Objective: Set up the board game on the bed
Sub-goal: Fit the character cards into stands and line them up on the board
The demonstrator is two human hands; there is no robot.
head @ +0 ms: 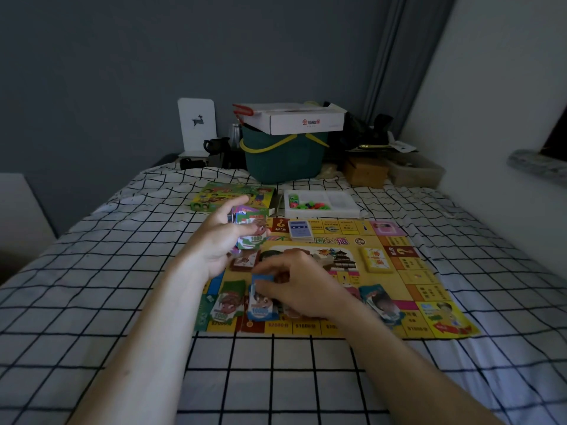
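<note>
Checked black-and-white bedding point(92, 286) covers the bed where a yellow game board point(399, 302) lies flat, unfolded in front of a person kneeling or sitting at its near edge. Behind the board sit the game's colourful box point(214, 194) and a white tray of plastic pieces point(322, 204); a blue card deck point(300, 230) and a yellow one point(376, 259) already rest on the board. The left hand point(221, 240) holds a thick, fanned wad of play money point(250, 225), fingers curled round it. The right hand point(294, 286) pinches the top of a blue note on the blue pile point(260, 302), just beside the green pile point(227, 302) along the near edge. Sorting appears well under way. Done well, each note should land square on its matching colour, piles kept apart, the soft bedding left undisturbed so stacks stay put.
</note>
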